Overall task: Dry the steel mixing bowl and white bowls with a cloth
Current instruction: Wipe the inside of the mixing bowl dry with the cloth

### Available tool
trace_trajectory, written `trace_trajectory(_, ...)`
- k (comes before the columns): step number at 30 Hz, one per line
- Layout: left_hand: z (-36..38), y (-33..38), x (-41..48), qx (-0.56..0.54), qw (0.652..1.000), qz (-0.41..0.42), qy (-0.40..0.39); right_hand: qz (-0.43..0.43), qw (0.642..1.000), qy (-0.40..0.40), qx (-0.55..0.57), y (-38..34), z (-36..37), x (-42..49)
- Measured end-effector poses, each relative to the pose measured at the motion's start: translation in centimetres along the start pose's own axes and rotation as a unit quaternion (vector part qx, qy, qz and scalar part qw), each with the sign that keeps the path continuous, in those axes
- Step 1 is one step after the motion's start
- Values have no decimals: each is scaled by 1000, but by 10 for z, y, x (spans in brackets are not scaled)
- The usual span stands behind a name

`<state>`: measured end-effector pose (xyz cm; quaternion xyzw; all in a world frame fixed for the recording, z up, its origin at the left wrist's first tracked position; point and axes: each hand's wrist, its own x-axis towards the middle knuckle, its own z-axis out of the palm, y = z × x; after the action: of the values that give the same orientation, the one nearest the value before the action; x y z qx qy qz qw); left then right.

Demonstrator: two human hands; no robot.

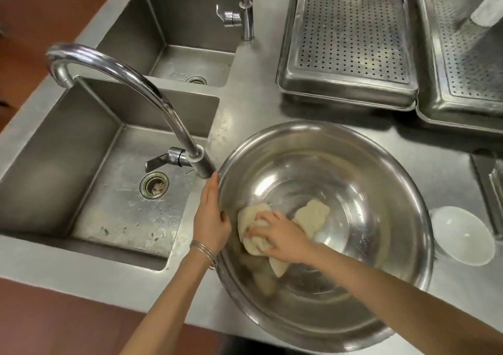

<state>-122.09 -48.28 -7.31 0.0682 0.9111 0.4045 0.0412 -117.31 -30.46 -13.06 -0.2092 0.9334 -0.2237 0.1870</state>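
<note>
The steel bowl sits on the counter, just right of the near sink, tilted toward the person. Inside it lies only a cream cloth, bunched under the right hand, whose curled fingers grip it against the bowl's wall. The left hand pinches the rim, thumb inside and fingers flat along the outside. A white bowl stands just beside it on the right, seemingly with nothing in it. Two perforated trays sit behind.
</note>
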Motion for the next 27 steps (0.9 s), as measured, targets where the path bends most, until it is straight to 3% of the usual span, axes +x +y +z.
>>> trace_trajectory(1,-1,-1,3,-10,1000,4,-9,-27,999,-21,-20,5,-2,-13)
trace_trajectory(3,-4,-4,9,-49,999,2,-19,-1,998,14,-56,22,-10,-27)
trace_trajectory(5,-8,-5,8,-109,993,-28,-24,101,988,84,-81,38,-20,-23)
trace_trajectory(8,-9,-6,-7,-170,984,-52,-23,211,971,94,-61,22,-8,-1)
trace_trajectory(12,-6,-5,-20,-170,984,-51,-4,127,976,155,-90,0,22,-6)
trace_trajectory(15,-8,-8,-19,-203,976,-75,-8,43,983,178,-13,17,-7,-6)
trace_trajectory(16,-8,-9,-21,-216,972,-93,-6,66,966,248,37,19,-22,1)
trace_trajectory(18,-6,-8,-29,-233,966,-111,-3,158,881,415,161,26,-54,24)
trace_trajectory(20,-4,-8,-34,-239,965,-108,-5,207,816,487,232,22,-74,52)
trace_trajectory(21,-3,-8,-33,-244,964,-104,-9,206,824,482,217,14,-75,63)
trace_trajectory(23,-3,-9,-31,-249,964,-88,-15,151,880,412,182,-7,-57,75)
trace_trajectory(27,-4,-7,-31,-252,964,-83,-16,-34,965,235,113,-37,-25,46)
